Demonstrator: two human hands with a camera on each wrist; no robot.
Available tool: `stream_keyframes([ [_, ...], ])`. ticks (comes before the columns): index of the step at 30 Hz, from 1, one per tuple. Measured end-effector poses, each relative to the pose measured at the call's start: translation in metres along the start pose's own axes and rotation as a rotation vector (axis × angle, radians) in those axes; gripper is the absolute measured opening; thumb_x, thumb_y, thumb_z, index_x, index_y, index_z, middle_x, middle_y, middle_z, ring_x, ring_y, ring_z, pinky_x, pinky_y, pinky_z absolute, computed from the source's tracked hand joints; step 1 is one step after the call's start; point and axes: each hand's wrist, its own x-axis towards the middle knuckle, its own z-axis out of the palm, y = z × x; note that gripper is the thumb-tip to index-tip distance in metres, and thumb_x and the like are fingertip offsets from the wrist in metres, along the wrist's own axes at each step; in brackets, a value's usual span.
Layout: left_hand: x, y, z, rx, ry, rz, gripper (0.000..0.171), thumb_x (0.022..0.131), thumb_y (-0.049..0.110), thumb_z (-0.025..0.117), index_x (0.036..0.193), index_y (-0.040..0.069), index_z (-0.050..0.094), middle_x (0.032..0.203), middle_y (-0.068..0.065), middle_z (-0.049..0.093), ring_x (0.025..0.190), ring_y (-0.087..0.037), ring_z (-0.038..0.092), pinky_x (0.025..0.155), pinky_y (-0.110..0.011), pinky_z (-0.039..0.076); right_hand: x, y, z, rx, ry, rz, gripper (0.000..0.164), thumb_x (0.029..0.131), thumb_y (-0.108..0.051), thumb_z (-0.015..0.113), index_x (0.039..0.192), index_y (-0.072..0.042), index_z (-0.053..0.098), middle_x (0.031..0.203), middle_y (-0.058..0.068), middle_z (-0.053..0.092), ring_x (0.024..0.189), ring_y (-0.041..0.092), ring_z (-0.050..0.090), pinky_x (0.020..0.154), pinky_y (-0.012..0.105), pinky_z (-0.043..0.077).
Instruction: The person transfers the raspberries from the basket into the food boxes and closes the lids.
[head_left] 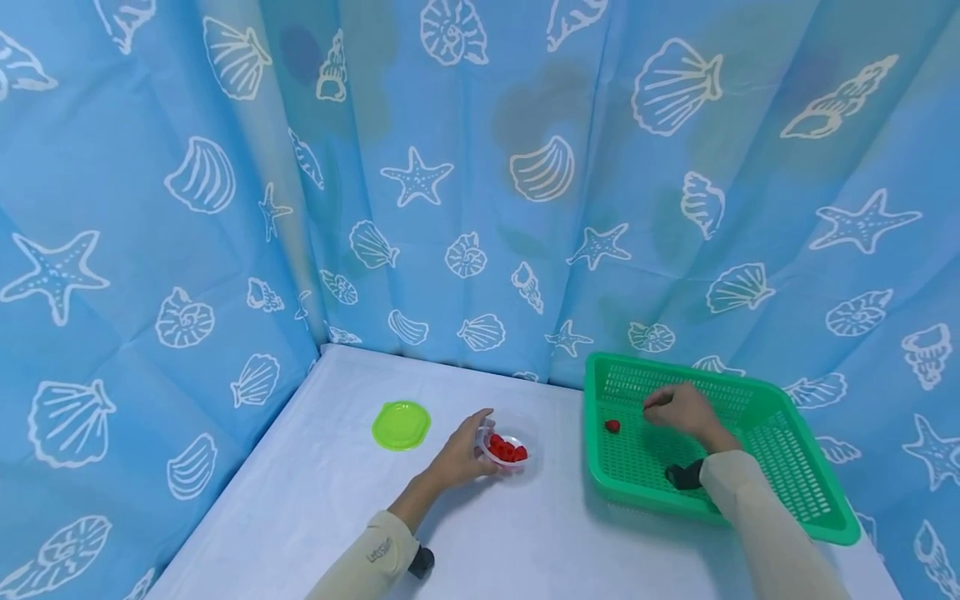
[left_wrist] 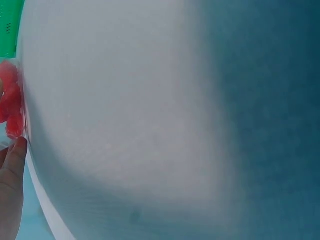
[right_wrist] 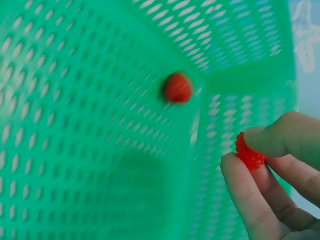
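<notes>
My left hand (head_left: 459,454) grips a clear plastic tub (head_left: 517,427), fingers and thumb round its side. Several red raspberries (head_left: 507,451) lie in the tub, and they show through its wall at the left edge of the left wrist view. Over the green basket (head_left: 600,475), my right hand (head_left: 684,410) pinches one raspberry (right_wrist: 250,152) between thumb and fingertips. Another raspberry (head_left: 612,426) rests on the basket floor near its left wall; in the right wrist view this raspberry (right_wrist: 178,88) looks blurred.
A lime green lid (head_left: 401,425) lies flat on the white table (head_left: 315,500), left of the tub. Blue curtains (head_left: 465,208) printed with shells and starfish stand behind and beside the table. The basket's raised rim surrounds my right hand.
</notes>
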Motion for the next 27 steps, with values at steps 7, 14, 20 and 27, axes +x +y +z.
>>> stream_keyframes([
  [7, -0.001, -0.001, -0.001, 0.005, 0.011, -0.001, 0.095, 0.075, 0.009, 0.084, 0.151, 0.016, 0.029, 0.14, -0.004, 0.049, 0.131, -0.025, 0.044, 0.095, -0.036, 0.05, 0.006, -0.045, 0.006, -0.008, 0.088, -0.144, 0.021, 0.089, -0.018, 0.071, 0.105, -0.006, 0.072, 0.098, 0.009, 0.07, 0.088, 0.025, 0.065, 0.072, 0.041, 0.055],
  [14, -0.002, -0.001, 0.0, -0.009, 0.007, -0.014, 0.095, 0.074, 0.008, 0.084, 0.151, 0.017, 0.029, 0.14, -0.003, 0.049, 0.132, -0.023, 0.044, 0.096, -0.035, 0.05, 0.006, -0.094, 0.023, 0.015, 0.173, -0.222, 0.023, 0.087, -0.013, 0.071, 0.107, -0.003, 0.072, 0.098, 0.011, 0.071, 0.091, 0.029, 0.065, 0.069, 0.039, 0.054],
  [20, -0.002, 0.001, 0.0, -0.008, 0.004, -0.024, 0.095, 0.075, 0.008, 0.084, 0.151, 0.017, 0.029, 0.14, -0.003, 0.049, 0.131, -0.023, 0.044, 0.096, -0.036, 0.05, -0.001, -0.129, 0.041, 0.087, 0.198, -0.273, 0.019, 0.085, -0.01, 0.073, 0.104, -0.006, 0.073, 0.1, 0.011, 0.071, 0.093, 0.029, 0.067, 0.071, 0.039, 0.057],
  [27, -0.003, 0.006, -0.001, -0.001, -0.001, -0.026, 0.095, 0.075, 0.009, 0.084, 0.152, 0.018, 0.029, 0.141, -0.004, 0.048, 0.132, -0.024, 0.043, 0.096, -0.036, 0.05, -0.01, -0.151, 0.064, 0.176, 0.227, -0.346, 0.016, 0.084, -0.008, 0.075, 0.1, -0.006, 0.073, 0.101, 0.008, 0.067, 0.086, 0.024, 0.069, 0.076, 0.037, 0.059],
])
